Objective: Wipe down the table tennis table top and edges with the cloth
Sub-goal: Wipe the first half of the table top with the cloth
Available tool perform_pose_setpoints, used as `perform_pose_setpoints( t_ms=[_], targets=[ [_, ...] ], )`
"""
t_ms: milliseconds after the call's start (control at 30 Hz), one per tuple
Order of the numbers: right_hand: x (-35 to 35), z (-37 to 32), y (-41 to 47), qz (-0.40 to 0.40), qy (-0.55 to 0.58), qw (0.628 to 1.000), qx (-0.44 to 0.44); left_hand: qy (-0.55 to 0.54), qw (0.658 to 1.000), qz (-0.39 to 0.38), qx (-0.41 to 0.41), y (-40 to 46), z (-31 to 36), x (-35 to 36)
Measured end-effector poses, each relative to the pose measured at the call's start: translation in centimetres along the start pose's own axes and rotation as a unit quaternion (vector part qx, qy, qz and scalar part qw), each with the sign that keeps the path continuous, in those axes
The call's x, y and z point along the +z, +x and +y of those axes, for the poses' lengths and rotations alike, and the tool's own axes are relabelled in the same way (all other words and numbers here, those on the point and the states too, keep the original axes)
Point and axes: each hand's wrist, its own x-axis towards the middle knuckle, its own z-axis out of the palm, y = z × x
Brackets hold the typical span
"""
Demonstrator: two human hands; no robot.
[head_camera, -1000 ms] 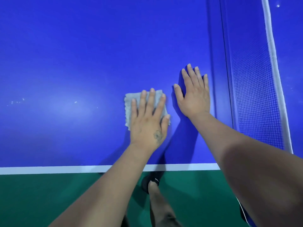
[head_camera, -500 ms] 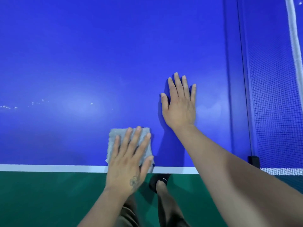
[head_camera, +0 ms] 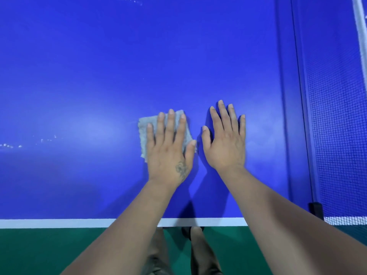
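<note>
The blue table tennis table top (head_camera: 99,76) fills most of the view, with its white edge line (head_camera: 59,223) running along the near side. A small grey cloth (head_camera: 144,133) lies flat on the blue surface, a little way in from the edge. My left hand (head_camera: 170,147) presses on it with straight, spread fingers and covers most of it. Just to the right, my right hand (head_camera: 225,141) lies flat on the bare table, fingers straight, holding nothing.
The net (head_camera: 337,116) stands at the right with its white top tape (head_camera: 359,26), and a black net clamp (head_camera: 316,210) sits at the table's near edge. White specks (head_camera: 12,145) dot the table at the left. Green floor (head_camera: 49,253) lies below the edge.
My left hand has slid the cloth away from the near edge, further onto the table and up beside my right hand. My right hand stays flat on the table.
</note>
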Motion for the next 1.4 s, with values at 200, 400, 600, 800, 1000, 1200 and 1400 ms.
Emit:
perform_pose_setpoints(
  t_ms=[200,400,600,800,1000,1200,1400],
  targets=[
    [0.0,-0.1,0.1,0.005,-0.007,1.000,-0.003,-0.001,0.994,-0.021,0.107,-4.3,0.1,0.6],
    [0.0,0.0,0.0,0.003,-0.011,1.000,-0.009,0.000,0.996,-0.022,0.088,-7.1,-5.0,-0.2],
    [0.3,-0.4,0.3,0.023,0.006,1.000,0.004,-0.003,0.999,0.012,-0.030,-0.6,-9.0,-0.9],
    [0.7,-3.6,4.4,0.046,0.032,0.998,-0.008,-0.035,0.998,0.047,-0.030,8.0,-7.2,-0.7],
    [1.8,-5.4,8.3,0.015,0.007,1.000,0.014,-0.021,0.994,0.016,0.105,6.3,-4.8,-0.6],
    [1.7,-5.2,8.3,0.020,0.006,1.000,0.021,-0.015,0.991,-0.013,0.130,1.5,-8.3,-1.4],
    [1.6,-5.3,8.3,0.022,0.002,1.000,0.022,-0.005,0.998,-0.006,0.067,3.8,-12.0,-2.3]
  ],
)
